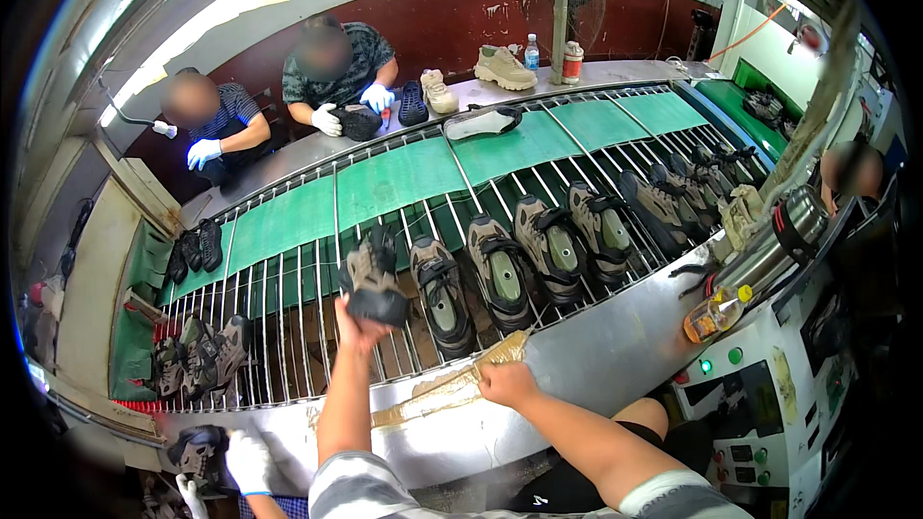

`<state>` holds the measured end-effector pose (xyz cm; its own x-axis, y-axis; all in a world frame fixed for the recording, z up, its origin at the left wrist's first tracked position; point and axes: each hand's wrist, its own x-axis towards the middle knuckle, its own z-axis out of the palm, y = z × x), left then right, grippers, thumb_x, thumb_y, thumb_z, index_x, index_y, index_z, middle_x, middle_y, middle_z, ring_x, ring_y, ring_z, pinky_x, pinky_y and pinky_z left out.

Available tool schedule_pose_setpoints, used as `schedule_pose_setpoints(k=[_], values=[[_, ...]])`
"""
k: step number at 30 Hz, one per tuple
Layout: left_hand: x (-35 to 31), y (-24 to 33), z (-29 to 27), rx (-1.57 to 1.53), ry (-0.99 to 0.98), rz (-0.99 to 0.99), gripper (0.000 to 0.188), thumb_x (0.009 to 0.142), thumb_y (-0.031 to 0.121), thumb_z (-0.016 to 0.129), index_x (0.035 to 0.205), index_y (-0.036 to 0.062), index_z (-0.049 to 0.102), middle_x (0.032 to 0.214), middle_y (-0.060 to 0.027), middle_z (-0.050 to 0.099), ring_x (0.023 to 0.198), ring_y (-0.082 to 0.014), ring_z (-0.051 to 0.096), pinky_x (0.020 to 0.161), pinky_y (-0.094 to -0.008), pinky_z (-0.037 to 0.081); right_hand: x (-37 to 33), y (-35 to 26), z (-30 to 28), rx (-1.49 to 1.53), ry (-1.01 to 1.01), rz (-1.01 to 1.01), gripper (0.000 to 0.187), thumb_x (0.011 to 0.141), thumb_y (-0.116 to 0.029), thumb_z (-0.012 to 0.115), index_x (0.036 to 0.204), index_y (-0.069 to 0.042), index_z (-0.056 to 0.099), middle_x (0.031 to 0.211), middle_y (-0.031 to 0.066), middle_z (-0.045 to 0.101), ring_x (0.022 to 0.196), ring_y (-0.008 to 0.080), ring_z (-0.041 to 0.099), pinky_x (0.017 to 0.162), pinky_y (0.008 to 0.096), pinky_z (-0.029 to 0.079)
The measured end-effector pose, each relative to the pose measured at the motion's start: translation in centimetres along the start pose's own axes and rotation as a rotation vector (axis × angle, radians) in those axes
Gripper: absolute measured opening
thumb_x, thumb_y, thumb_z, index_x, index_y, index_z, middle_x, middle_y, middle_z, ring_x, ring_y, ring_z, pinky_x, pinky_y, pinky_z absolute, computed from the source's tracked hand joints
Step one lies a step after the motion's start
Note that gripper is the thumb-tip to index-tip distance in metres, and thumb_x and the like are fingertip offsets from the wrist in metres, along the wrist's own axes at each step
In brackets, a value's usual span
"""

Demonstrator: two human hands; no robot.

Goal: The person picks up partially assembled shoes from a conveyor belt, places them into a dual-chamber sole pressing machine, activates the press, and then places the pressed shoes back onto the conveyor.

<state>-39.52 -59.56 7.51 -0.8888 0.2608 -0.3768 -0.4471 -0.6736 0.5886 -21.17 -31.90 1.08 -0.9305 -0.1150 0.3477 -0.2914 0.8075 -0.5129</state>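
Note:
My left hand [358, 329] is closed round the heel end of a brown and black sneaker [371, 274] and holds it up over the metal bars. The shoe is slightly blurred. My right hand [508, 384] is curled into a fist on the taped edge [423, 407] of the metal ledge; nothing shows in its fingers. Just right of the held shoe, a matching sneaker [440, 298] stands on the bars, toe away from me. Several more follow to the right, among them one sneaker [498, 274] with a pale green insert inside.
Green mats [399, 178] cover the far bars, with an upturned shoe [484, 123] on them. Several shoes [202, 356] stand at the left end. Two co-workers in gloves [377, 96] sit opposite; another gloved hand [250, 461] is lower left. A steel flask [769, 235] and drink bottle [716, 315] lie right.

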Motion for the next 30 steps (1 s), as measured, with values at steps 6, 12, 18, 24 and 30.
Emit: schedule_pose_setpoints(k=[6,12,18,24,30], values=[[-16.9,-8.8,3.3,0.462,-0.104,0.503,0.062,0.085,0.051,0.051,0.124,0.0021,0.051,0.106,-0.0181,0.061,0.092,-0.0339,0.061,0.076,-0.0485,0.053,0.2,-1.1,-0.7,0.075,-0.097,0.047,0.016,0.076,-0.027,0.062,0.073,-0.011,0.061,0.065,0.0112,0.065,0.064,0.0337,0.065,0.06,0.0469,0.052],[-29.6,-10.7,15.2,0.335,-0.172,-0.122,0.052,0.097,0.043,0.037,0.128,0.0025,0.049,0.108,-0.0205,0.06,0.091,-0.0346,0.06,0.07,-0.0494,0.054,0.5,-2.4,-5.3,0.166,-0.392,0.259,0.023,0.081,-0.03,0.059,0.078,-0.007,0.06,0.084,0.0178,0.067,0.08,0.0355,0.065,0.069,0.0458,0.05],[-29.3,-18.5,21.4,-0.321,-0.571,-0.861,0.074,0.091,0.059,0.039,0.146,0.0092,0.035,0.138,-0.0262,0.045,0.112,-0.0434,0.055,0.078,-0.0579,0.052,-6.7,-0.6,-14.6,1.975,-0.161,0.417,0.019,0.083,-0.027,0.055,0.079,-0.008,0.055,0.085,0.0122,0.057,0.088,0.0266,0.058,0.085,0.04,0.045],[-27.3,-30.0,25.2,-0.116,-0.492,-0.737,0.064,0.094,0.052,0.039,0.141,0.0081,0.043,0.145,-0.0151,0.044,0.132,-0.035,0.042,0.11,-0.0517,0.032,-19.8,4.3,-30.1,2.378,0.562,0.149,0.011,0.083,-0.02,0.05,0.077,-0.011,0.052,0.077,0.008,0.048,0.087,0.0249,0.054,0.09,0.0393,0.042],[-26.5,-39.9,27.8,-0.011,-0.451,-0.778,0.083,0.089,0.071,0.03,0.14,0.0085,0.044,0.143,-0.013,0.047,0.13,-0.0339,0.044,0.113,-0.051,0.029,-33.6,6.2,-31.4,1.933,1.085,-0.121,0.009,0.085,-0.015,0.048,0.085,-0.009,0.054,0.094,0.0064,0.053,0.105,0.0262,0.053,0.1,0.0429,0.038]])
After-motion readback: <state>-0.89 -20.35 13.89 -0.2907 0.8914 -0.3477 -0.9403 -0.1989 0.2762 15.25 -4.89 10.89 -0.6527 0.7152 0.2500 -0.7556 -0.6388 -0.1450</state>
